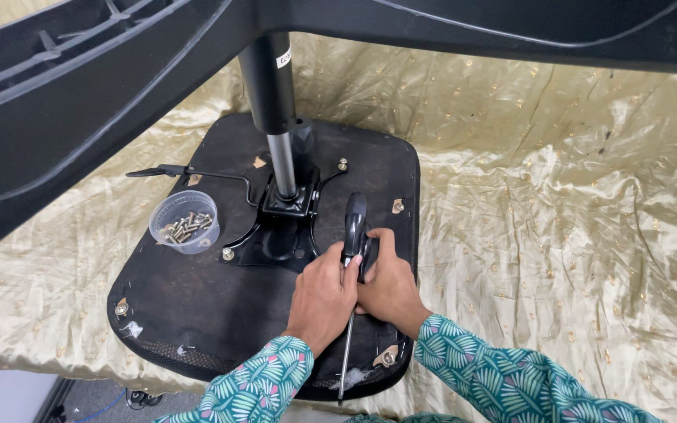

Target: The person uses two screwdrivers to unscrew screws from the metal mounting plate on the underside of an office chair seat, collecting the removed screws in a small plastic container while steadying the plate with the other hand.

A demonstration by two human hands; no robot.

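Fingers of the left hand (324, 291) are curled around the lower part of the screwdriver (352, 258) handle, with the thumb lying along it. Fingers of the right hand (385, 283) are curled onto the same tool from the 3 o'clock side, just below the handle's top; whether they fully enclose it cannot be told.

Screwdriver: the black handle points toward 12 o'clock and the thin metal shaft runs down toward 6 o'clock, ending near the seat's near edge. Its long axis lies almost straight along the 12-to-6 line, tilted slightly. Both hands touch it; neither is clearly nearer.

Seat (197, 305): a dark, upturned chair seat on a gold cloth (550, 196). The hands sit at its 4 o'clock quarter.

Plate (276, 239): a black metal mounting plate at the seat's centre, lying at 10 o'clock from the hands, just beside them. A column (272, 94) rises from it toward 12 o'clock, up to the black chair base (80, 102) overhead.

Cup (184, 222): a clear plastic cup of screws at 9 o'clock from the plate, well apart from both hands.

Sleeves (503, 376): green leaf-patterned, entering from 6 o'clock.
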